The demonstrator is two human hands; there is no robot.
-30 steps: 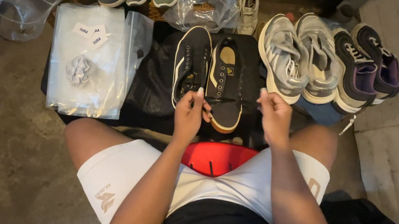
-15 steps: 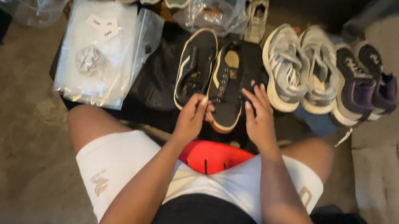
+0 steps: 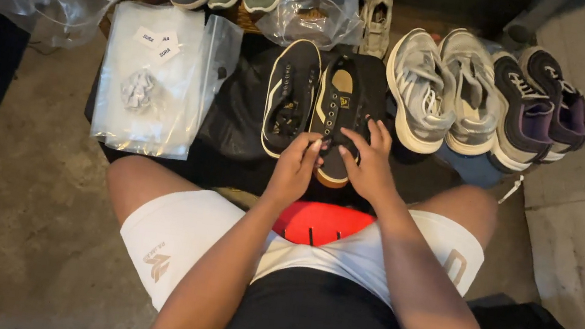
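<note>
Both hands have closed in since a moment ago: the left hand [image 3: 298,164] and right hand [image 3: 369,165] now meet over the black sneaker with the tan insole [image 3: 337,113], fingertips pinching at its laces while it lies just beyond the knuckles beside its black mate [image 3: 290,98]. Left of the fingers lies a flat clear plastic bag [image 3: 156,88] with small white labels, on a dark cloth [image 3: 238,113] over worn grey concrete floor [image 3: 9,221]. Right of the fingers stand grey sneakers [image 3: 445,91] and purple sneakers [image 3: 541,102].
</note>
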